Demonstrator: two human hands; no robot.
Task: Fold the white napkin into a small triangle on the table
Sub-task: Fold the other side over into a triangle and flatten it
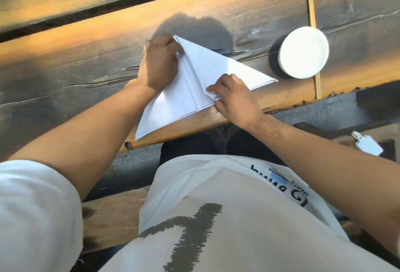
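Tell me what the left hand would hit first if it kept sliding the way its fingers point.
The left hand points up and away across the wooden table, over the far corner of the white napkin. Beyond that corner only bare planks show, so the way looks free as far as this view shows.

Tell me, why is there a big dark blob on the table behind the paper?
In the head view, low warm light casts a shadow on the wooden table beyond the white napkin; the left hand looks slightly blurred, and the wide lens bends the planks.
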